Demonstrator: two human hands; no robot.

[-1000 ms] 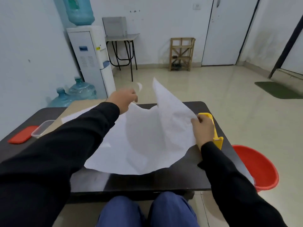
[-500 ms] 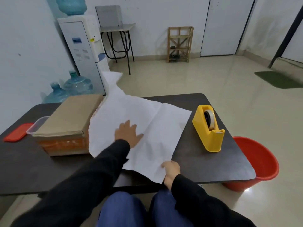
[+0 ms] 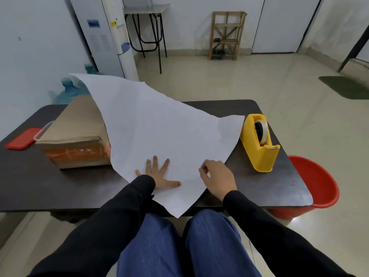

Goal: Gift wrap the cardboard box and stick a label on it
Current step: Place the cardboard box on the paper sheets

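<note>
Head view. One cardboard box stands at the left of the dark counter. One white paper sheet drapes over its right side and hides that edge. Left hand: grip spread flat on the sheet. Right hand: fingers curled at the sheet's near right edge, pinch not discernible. Also shown: one yellow tape dispenser, one red lid, one clear container, one red bucket.

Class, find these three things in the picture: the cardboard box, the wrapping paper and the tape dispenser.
cardboard box [image 3: 77, 124], head view, on its brown top face
wrapping paper [image 3: 159, 132], head view, on the middle of the white sheet
tape dispenser [image 3: 257, 156], head view, on its yellow side wall
</note>
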